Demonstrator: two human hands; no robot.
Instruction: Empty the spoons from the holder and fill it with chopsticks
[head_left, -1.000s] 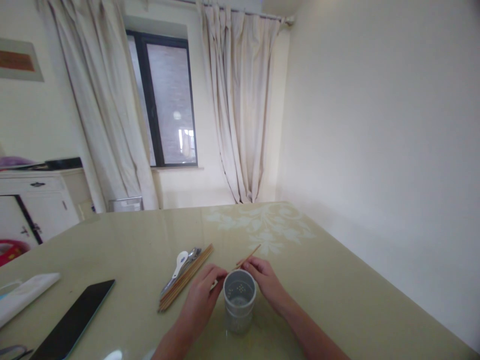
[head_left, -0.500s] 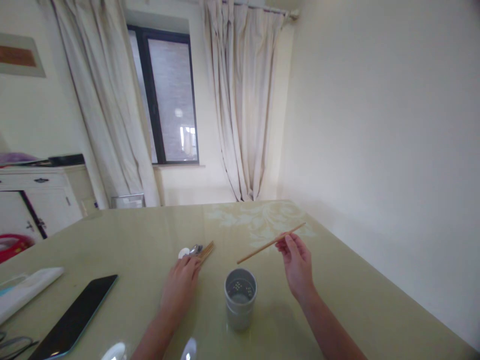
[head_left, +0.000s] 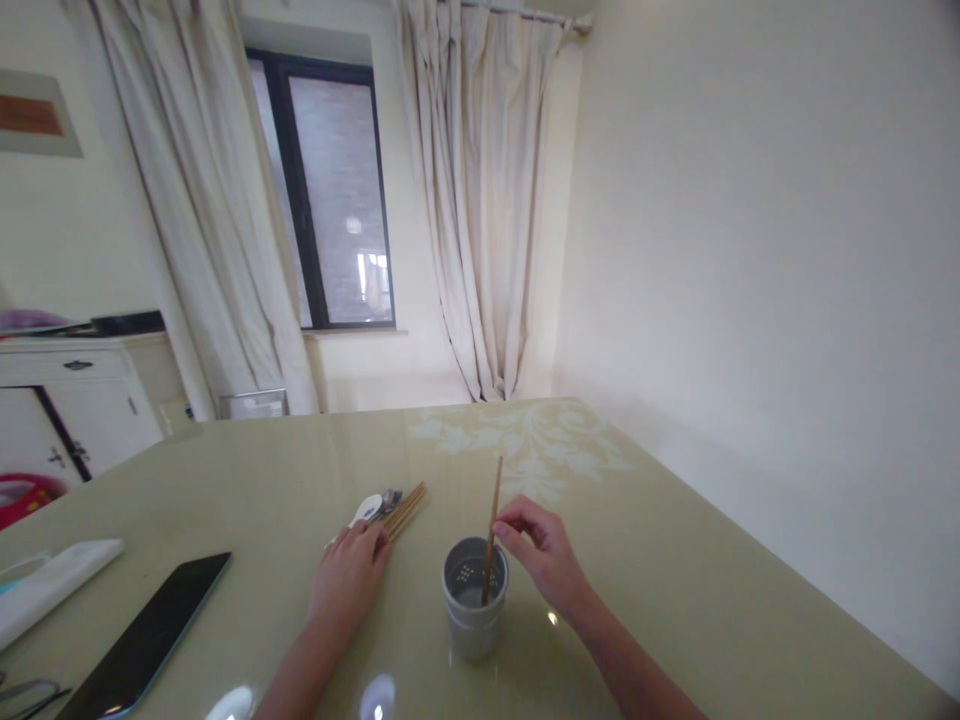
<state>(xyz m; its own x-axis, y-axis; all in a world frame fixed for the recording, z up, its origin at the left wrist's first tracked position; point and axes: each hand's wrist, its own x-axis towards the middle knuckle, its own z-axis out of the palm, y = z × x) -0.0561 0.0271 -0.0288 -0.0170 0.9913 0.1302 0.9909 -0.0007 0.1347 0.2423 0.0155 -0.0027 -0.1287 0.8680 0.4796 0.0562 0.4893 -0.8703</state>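
The right hand (head_left: 544, 555) has its thumb and fingertips pinched together on a wooden chopstick (head_left: 496, 495), which stands nearly upright, its top tipping slightly right. The chopstick's lower end is inside the gray cup (head_left: 475, 632), past the rim and toward the right of the opening; whether it touches the bottom, I cannot tell. Holes show low inside the cup, which stands upright on the table (head_left: 675, 590).

The left hand (head_left: 349, 565) lies palm down over the near part of a chopstick bundle (head_left: 407, 510), left of the cup; its fingers hide whether they grip. A white spoon (head_left: 368, 508) and metal spoons (head_left: 390, 499) lie just left of the bundle's far end.

A strip of tabletop separates the left hand from the cup. Right of the right forearm, a broad stretch of surface reaches the table's right edge, which slants along the wall (head_left: 757, 260). The far edge is well beyond the bundle. Farther left, a dark tablet (head_left: 154, 630) lies near a white case (head_left: 60, 585).
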